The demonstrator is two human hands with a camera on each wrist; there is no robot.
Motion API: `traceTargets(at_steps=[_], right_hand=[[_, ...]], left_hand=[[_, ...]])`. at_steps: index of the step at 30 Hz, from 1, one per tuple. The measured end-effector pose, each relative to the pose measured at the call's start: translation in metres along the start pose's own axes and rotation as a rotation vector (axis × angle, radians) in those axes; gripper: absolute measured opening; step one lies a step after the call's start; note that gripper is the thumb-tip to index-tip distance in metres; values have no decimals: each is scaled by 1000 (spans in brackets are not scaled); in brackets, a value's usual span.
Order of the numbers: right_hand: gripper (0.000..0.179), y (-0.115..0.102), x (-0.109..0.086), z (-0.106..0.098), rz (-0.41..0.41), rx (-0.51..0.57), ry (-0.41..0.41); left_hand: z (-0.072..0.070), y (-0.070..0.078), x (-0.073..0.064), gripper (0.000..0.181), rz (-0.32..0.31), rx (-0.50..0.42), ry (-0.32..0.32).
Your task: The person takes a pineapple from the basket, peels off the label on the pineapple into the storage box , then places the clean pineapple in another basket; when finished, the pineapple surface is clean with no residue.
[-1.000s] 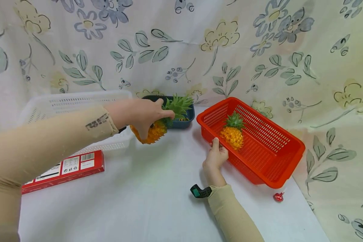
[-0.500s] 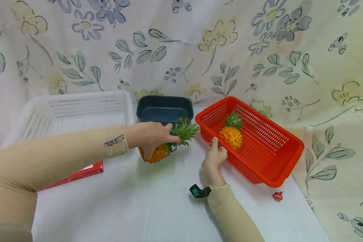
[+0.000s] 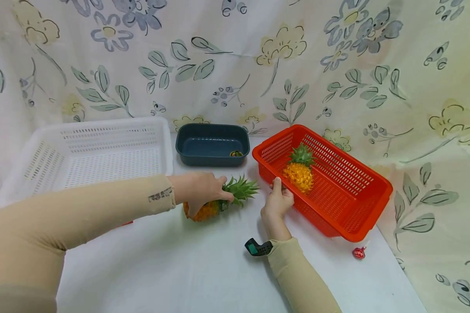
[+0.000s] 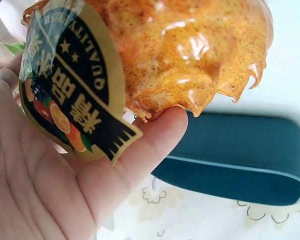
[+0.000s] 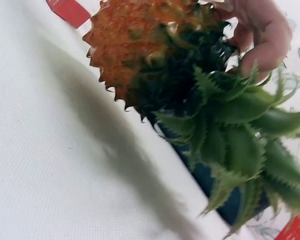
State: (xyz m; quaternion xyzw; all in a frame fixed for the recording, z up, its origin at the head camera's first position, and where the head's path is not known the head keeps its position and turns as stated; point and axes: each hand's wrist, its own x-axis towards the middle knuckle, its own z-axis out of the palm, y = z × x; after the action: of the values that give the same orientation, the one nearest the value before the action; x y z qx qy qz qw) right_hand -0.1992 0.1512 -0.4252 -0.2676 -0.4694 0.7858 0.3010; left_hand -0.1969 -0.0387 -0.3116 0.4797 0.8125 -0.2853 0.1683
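Observation:
My left hand (image 3: 199, 191) grips an orange pineapple (image 3: 205, 211) from above, its green crown pointing right, just in front of a dark blue tub (image 3: 211, 160). A black and gold label (image 4: 70, 90) is on that pineapple in the left wrist view. Seen from the right wrist, left-hand fingers (image 5: 265, 35) hold it by its far side, with a shadow on the white cloth below. My right hand (image 3: 276, 206) pinches the near rim of a red basket (image 3: 385, 191), thumb on top and other fingers mostly hidden. A smaller pineapple (image 3: 299, 177) lies inside this basket.
A white perforated basket (image 3: 165, 143) stands at the back left, partly covered by my left sleeve. Behind that forearm, a red box (image 5: 70, 11) is almost hidden. A small red wrapped item (image 3: 359, 253) lies near the red basket. The blue tub holds a small round black-and-yellow piece (image 3: 236, 154).
My left hand has brought the pineapple toward me and slightly right, away from the blue tub, uncovering the tub and white basket. The right hand still holds the red basket's rim.

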Motion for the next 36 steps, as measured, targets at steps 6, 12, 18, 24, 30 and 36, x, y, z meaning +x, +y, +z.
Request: traceTargets(at_steps=[6,12,18,24,30,36], right_hand=[[14,1,0,0,-4,11,0],[16,-4,-2,0,81,-31,-13],[18,-17,-21,2,173,-215,-223],[62,-29,-22,-2,-170,-825,-811],[80,-31,-15,-3,-391,-1254,-1286],[77,-32,-14,-2,-435,-1294,-1352]], left_hand=[[6,2,1,99,0,33,-15],[7,3,3,100,11,41,-14],[8,4,6,99,14,83,-17],[8,4,7,100,21,98,-28],[11,5,7,100,26,117,-10],[20,2,-2,101,8,18,111]])
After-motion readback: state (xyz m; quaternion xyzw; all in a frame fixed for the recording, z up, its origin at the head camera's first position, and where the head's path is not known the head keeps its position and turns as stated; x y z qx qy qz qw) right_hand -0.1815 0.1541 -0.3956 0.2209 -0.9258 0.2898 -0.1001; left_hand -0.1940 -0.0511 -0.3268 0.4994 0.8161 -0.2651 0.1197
